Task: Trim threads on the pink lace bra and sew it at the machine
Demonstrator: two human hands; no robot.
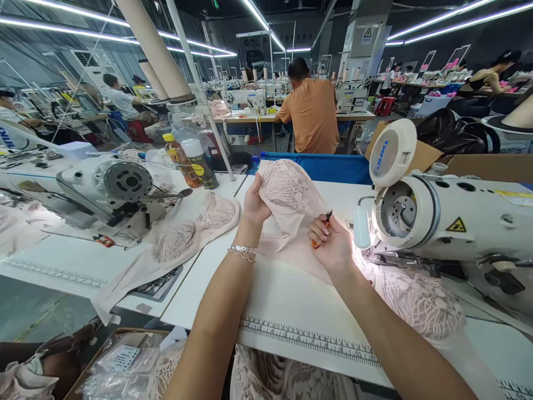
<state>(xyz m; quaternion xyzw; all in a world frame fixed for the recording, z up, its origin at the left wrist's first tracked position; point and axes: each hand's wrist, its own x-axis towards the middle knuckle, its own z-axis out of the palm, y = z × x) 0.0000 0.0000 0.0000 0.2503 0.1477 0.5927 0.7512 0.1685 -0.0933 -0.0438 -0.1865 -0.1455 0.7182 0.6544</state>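
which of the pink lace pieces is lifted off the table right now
The lace piece in the middle, gripped at its top by the left hand. The lace piece on the left table and the one under the sewing machine both lie flat.

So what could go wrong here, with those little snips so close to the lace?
1. The thread snips in the right hand point at the pink lace garment the left hand holds up; a slip might nick the lace.
2. The blades sit near the left fingers, which could get pricked.
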